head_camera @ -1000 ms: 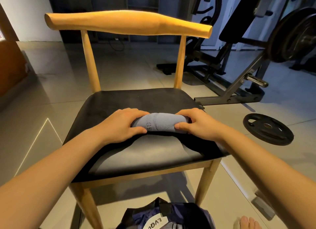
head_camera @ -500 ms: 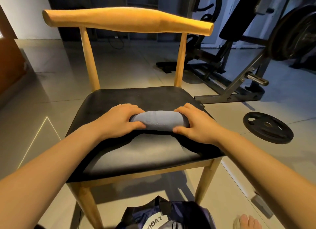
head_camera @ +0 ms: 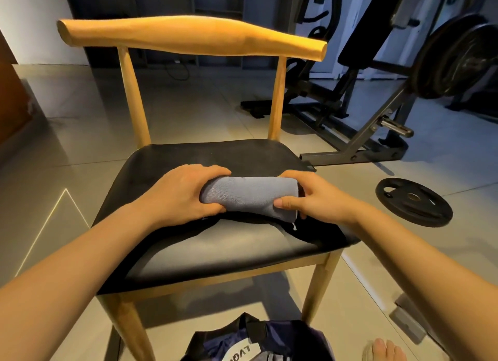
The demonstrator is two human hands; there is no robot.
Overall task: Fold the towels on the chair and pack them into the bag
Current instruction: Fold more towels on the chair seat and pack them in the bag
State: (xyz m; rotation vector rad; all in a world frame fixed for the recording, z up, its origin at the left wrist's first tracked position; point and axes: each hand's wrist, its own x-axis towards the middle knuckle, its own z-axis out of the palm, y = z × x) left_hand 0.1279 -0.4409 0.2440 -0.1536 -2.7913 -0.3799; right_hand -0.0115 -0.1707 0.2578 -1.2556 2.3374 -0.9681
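A grey-blue towel (head_camera: 248, 193), rolled into a tight cylinder, lies across the middle of the black seat of a wooden chair (head_camera: 215, 255). My left hand (head_camera: 180, 193) grips the roll's left end, fingers curled over the top. My right hand (head_camera: 310, 196) grips the right end, thumb in front and fingers behind. A dark bag (head_camera: 256, 344) with a white label sits open on the floor below the chair's front edge, partly cut off by the frame.
A black weight plate (head_camera: 413, 201) lies on the tiled floor right of the chair. A weight bench with loaded plates (head_camera: 377, 104) stands behind it. A bare foot (head_camera: 382, 350) shows at the bottom right.
The roll has turned a little further and looks tighter; its right end now shows beside my right hand. Both hands stay on the towel's ends.
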